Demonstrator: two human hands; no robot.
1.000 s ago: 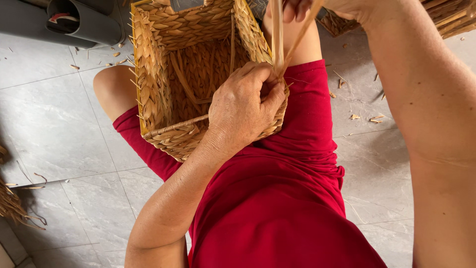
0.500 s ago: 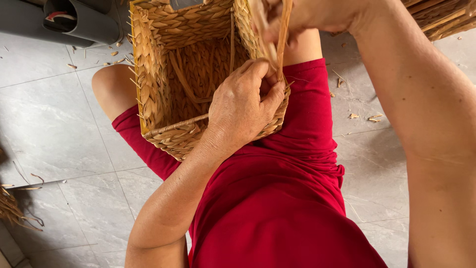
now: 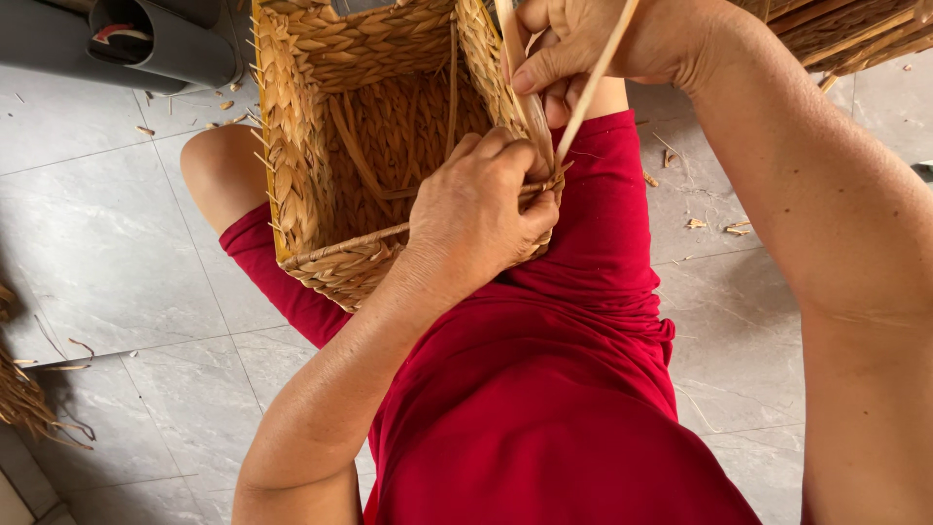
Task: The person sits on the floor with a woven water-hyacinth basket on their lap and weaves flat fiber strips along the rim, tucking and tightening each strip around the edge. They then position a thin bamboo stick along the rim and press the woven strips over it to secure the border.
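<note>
A rectangular woven straw basket (image 3: 321,126) rests on my lap, its open mouth turned toward me. My left hand (image 3: 481,209) grips the basket's near right corner at the rim, fingers curled over the weave. Above it, my right hand (image 3: 593,44) pinches a long pale straw strand (image 3: 595,78) that runs down into that same corner, beside a flat pale strip. My red shorts and one bare knee show under the basket.
Grey tiled floor lies all around, littered with bits of straw (image 3: 709,226). A dark grey cylinder (image 3: 146,39) lies at the upper left. Loose dried straw (image 3: 24,399) sits at the left edge, and another woven piece (image 3: 846,29) shows at the upper right.
My right hand has come down from the top edge into fuller view, drawing the straw strand with it. My left hand has kept its hold on the basket corner.
</note>
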